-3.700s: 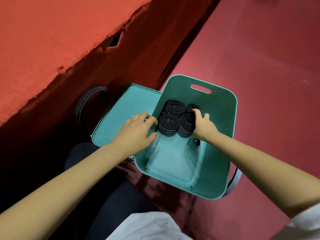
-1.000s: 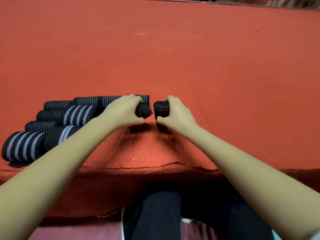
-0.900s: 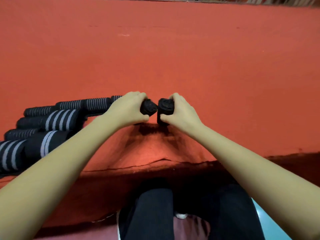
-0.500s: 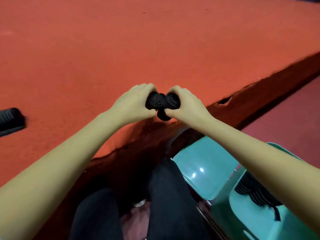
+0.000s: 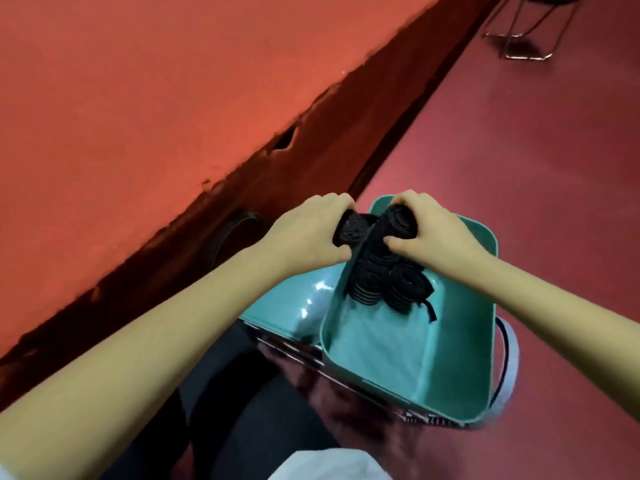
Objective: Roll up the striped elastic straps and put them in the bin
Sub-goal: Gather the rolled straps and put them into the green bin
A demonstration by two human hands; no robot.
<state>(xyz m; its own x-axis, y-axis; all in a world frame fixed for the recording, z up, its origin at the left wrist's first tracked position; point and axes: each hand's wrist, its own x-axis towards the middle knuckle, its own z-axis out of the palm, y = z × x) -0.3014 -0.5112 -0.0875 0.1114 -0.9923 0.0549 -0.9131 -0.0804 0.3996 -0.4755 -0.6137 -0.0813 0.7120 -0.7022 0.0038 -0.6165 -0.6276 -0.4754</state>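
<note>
Partly done. Can see a small pile of rolled straps (image 5: 381, 282) already packed at the far end of the teal bin (image 5: 460, 358), near the middle of the frame, with lots of bare bin floor below them (room for plenty more). Two more on the way: gripping one black roll (image 5: 353, 230) in the left hand (image 5: 308, 233), with fingers curled tight round it, and gripping a second roll (image 5: 398, 223) in the right hand (image 5: 433, 233) the same way. Holding both side by side, almost touching, up by the far end of the bin and just above the pile, not yet let go. Left to do, most likely: putting these two down next to the others and opening the fingers. Cannot tell about more straps waiting to be rolled; cannot see any on the red top (image 5: 138, 98) in the upper left of the frame. Cannot make out stripes on the dark rolls either.
</note>
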